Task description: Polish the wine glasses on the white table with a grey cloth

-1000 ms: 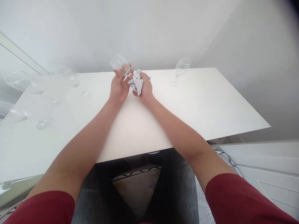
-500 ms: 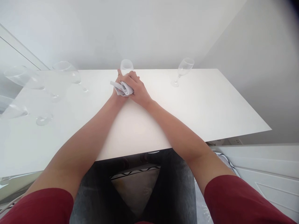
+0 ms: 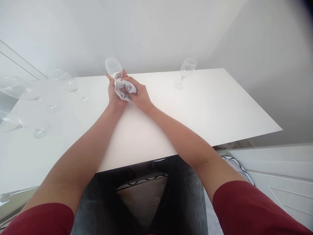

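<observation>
In the head view, the stemmed glass [image 3: 113, 66] in hand is left of the frame's centre, above the far edge of the desk [image 3: 195, 107]. Its long axis slants: the bowl points to the upper left, while the lower end runs down and rightward into the grey-white cloth [image 3: 122, 91], which hides most of the stem and the foot. The left hand [image 3: 112, 94] lies directly below the bowl and is the nearer of the two to it; the right hand [image 3: 140, 93] is lower and to the right, at the cloth.

The left grip is partly closed around the glass's lower part, thumb raised on the left side of the bowl; its exact contact is covered. The right grip is closed on the bunched cloth, pressing it against the glass's lower end.

Another wine glass [image 3: 187, 67] stands at the upper right; three more glasses [image 3: 41, 131] stand along the left.
</observation>
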